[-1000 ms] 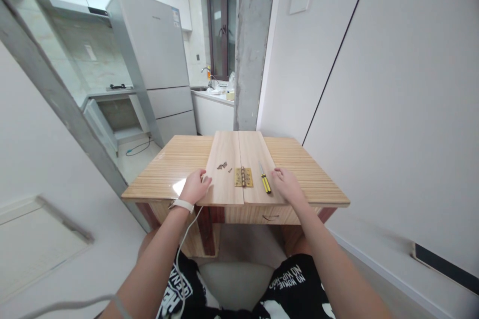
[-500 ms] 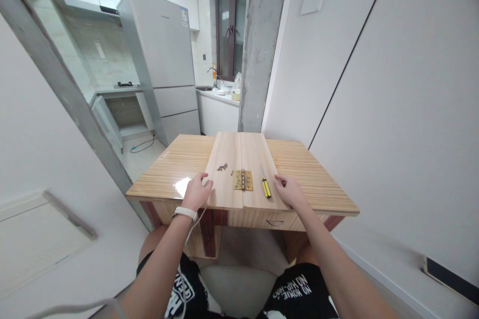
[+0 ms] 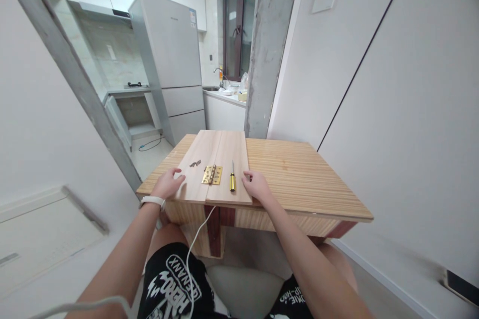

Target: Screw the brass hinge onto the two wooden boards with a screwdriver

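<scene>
Two pale wooden boards lie side by side on the table, the left board (image 3: 192, 187) and the right board (image 3: 239, 147). A brass hinge (image 3: 212, 175) rests across their seam. On the left board is a small pile of screws (image 3: 195, 163); one more screw lies beside the hinge. A yellow-and-black screwdriver (image 3: 232, 181) lies on the right board, its tip pointing away from me. My left hand (image 3: 168, 183) grips the left board's outer edge, thumb on top. Along the opposite edge, my right hand (image 3: 256, 184) holds the right board with bent fingers.
The striped wooden table (image 3: 295, 174) extends to my right. A white cable (image 3: 191, 254) hangs over my leg near the table's front. Behind stand a grey fridge (image 3: 175, 50) and a concrete pillar (image 3: 267, 55); a white wall (image 3: 404, 124) is on the right.
Both boards have slid left across the table together with my hands, carrying the hinge, screws and screwdriver. The boards now sit slightly slanted. The camera view has shifted a little.
</scene>
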`<state>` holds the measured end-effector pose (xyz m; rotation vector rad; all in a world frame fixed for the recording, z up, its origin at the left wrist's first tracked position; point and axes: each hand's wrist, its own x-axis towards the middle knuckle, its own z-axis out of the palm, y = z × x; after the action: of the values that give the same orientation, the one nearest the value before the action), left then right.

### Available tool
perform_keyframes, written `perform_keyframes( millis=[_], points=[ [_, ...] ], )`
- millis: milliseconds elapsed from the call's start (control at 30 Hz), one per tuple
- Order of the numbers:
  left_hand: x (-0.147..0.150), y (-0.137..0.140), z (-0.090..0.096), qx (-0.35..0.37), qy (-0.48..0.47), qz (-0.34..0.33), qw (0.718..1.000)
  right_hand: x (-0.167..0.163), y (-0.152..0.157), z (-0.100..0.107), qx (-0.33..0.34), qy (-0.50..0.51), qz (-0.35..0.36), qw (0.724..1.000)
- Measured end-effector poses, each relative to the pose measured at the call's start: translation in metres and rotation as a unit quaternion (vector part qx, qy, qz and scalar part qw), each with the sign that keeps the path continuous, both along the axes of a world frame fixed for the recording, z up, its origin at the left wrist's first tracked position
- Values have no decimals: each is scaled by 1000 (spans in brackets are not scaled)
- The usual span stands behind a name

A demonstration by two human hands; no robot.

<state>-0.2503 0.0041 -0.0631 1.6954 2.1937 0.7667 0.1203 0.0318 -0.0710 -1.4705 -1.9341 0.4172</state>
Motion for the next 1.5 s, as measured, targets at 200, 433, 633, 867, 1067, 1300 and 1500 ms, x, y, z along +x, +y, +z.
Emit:
perform_keyframes(
  millis=[200, 433, 633, 867, 1067, 1300, 1500],
  points=[
    [-51, 10, 0, -15, 31, 22, 999, -52, 2, 11, -3, -18, 31, 999],
    [-84, 23, 0, -25, 67, 32, 997, -85, 9, 4, 17, -43, 21, 999],
    [-86, 23, 4, -32, 95, 40, 994, -94, 12, -2, 37, -45, 27, 998],
    [-76, 18, 8, -49, 135, 44, 989, -93, 11, -2, 22, -13, 29, 999],
    [-63, 7, 5, 8, 175, 25, 984, -86, 6, -4, -9, 64, 41, 997],
    [-26, -36, -3, 137, 125, 29, 982, -32, -40, 0, 49, 219, 28, 974],
    [9, -78, -16, 200, 77, 60, 975, 109, -121, -3, 142, 207, -172, 953]
  ],
)
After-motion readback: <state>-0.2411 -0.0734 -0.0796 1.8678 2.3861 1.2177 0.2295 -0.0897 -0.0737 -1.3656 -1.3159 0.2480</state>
